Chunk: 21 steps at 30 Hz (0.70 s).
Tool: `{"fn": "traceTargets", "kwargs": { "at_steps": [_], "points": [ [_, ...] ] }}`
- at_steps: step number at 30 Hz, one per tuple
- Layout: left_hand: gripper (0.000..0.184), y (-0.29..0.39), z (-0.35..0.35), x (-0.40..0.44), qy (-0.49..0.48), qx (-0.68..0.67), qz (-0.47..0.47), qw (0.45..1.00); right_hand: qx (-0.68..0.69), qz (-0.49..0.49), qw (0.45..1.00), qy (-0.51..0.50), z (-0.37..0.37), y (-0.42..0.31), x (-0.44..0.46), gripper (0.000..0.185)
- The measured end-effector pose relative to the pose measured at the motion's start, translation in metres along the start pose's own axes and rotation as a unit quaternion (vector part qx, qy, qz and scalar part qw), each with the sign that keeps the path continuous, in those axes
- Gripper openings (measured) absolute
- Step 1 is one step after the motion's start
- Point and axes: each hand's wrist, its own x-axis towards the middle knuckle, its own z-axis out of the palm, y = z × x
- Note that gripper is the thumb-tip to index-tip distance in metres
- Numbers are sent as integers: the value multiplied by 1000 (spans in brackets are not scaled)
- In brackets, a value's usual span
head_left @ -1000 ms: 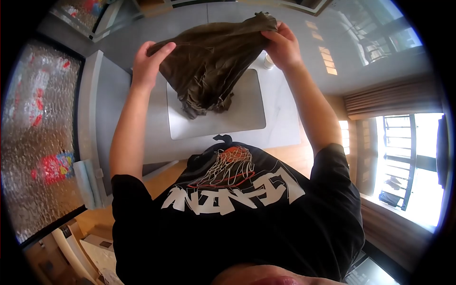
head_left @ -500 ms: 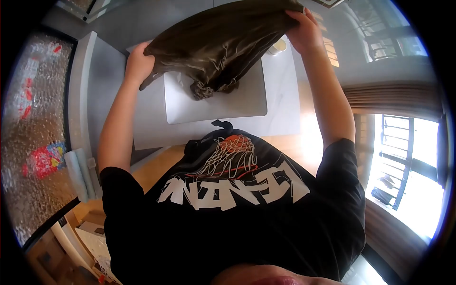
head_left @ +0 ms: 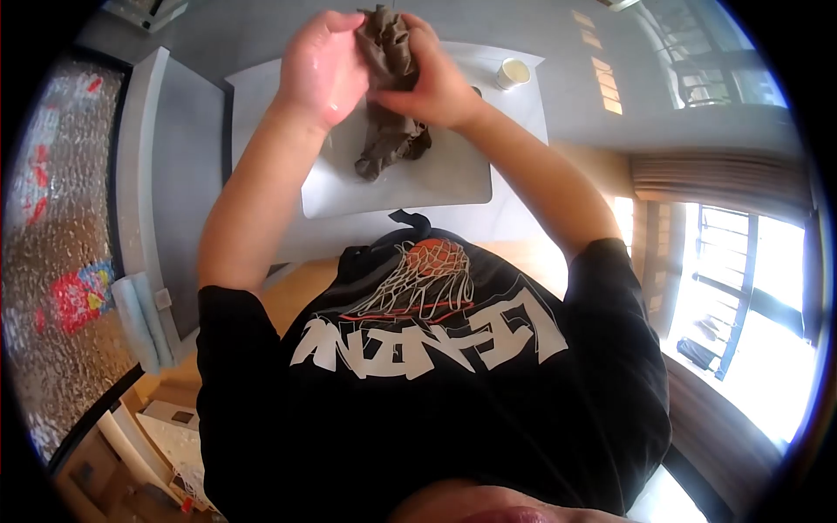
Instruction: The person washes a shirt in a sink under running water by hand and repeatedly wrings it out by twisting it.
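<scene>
A dark brown wet-looking cloth (head_left: 394, 139) is bunched into a thick rope, its lower end resting in the white sink basin (head_left: 349, 199). My right hand (head_left: 432, 83) is wrapped round its upper part, thumb across the front. To the left of it, my left hand (head_left: 323, 74) shows its wet palm, opened out, with a fingertip against the cloth's top end. The rest of that hand's fingers are partly hidden. Whether the cloth is a garment I cannot tell from its bunched shape.
A white cup (head_left: 513, 74) stands on the pale countertop (head_left: 514, 187) right of the basin. A grey panel (head_left: 187, 166) rises at the left, with a rolled light-blue towel (head_left: 144, 322) nearer me. A barred window (head_left: 741, 296) is at the right.
The cloth was spread wide between my two hands above the basin. Both hands have come together, and the cloth is now gathered into a narrow bunch, with my left palm opened.
</scene>
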Motion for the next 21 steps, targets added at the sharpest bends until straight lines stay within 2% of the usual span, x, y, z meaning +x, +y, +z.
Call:
{"fn": "traceTargets", "kwargs": {
  "at_steps": [1, 3, 4, 5, 7, 8, 9, 10, 11, 13, 14, 15, 16, 17, 18, 20, 21],
  "points": [
    [39, 2, 6, 0, -25, -23, 14, 999, 13, -31, 999, 11, -4, -5, 5, 47],
    [62, 11, 0, -13, -6, 195, 24, 980, 39, -99, 994, 35, -19, -17, 23, 39],
    [76, 14, -3, -18, 4, 301, 28, 953, 213, 67, 975, 0, -29, -30, 29, 36],
    [55, 8, -3, -16, -51, 257, 123, 957, 159, 84, 983, 19, -38, -29, 39, 34],
    [65, 13, -15, -22, -17, 436, 261, 861, 91, 122, 985, 77, -55, -38, 61, 29],
    [73, 15, -24, -24, -1, 516, 326, 792, 203, 191, 955, 100, -61, -56, 74, 32],
    [101, 2, -45, -25, 32, 537, 306, 786, 278, 199, 932, 117, -68, -68, 86, 33],
    [113, -19, -61, -24, 43, 543, 277, 792, 350, 206, 904, 134, -74, -79, 97, 35],
    [117, -41, -72, -19, 33, 529, 268, 804, 391, 182, 892, 133, -79, -90, 106, 38],
    [121, -71, -78, -1, 13, 515, 224, 827, 440, 199, 867, 119, -90, -122, 125, 36],
    [107, -83, -77, 9, 19, 518, 227, 825, 477, 210, 845, 121, -93, -133, 129, 33],
    [92, -89, -72, 17, 44, 525, 243, 814, 462, 73, 882, 59, -100, -142, 114, 30],
    [78, -92, -68, 25, 73, 535, 261, 800, 457, -68, 887, 1, -108, -151, 98, 27],
    [64, -92, -60, 29, 101, 540, 272, 790, 257, -86, 961, 51, -104, -158, 98, 27],
    [32, -90, -52, 34, 141, 528, 293, 784, 277, -10, 956, 93, -109, -161, 103, 28],
    [19, -77, -38, 34, 123, 483, 262, 826, 331, 137, 915, 185, -117, -168, 114, 30],
    [17, -73, -47, 36, 121, 474, 256, 834, 350, 175, 886, 250, -119, -174, 105, 31]
  ]
}}
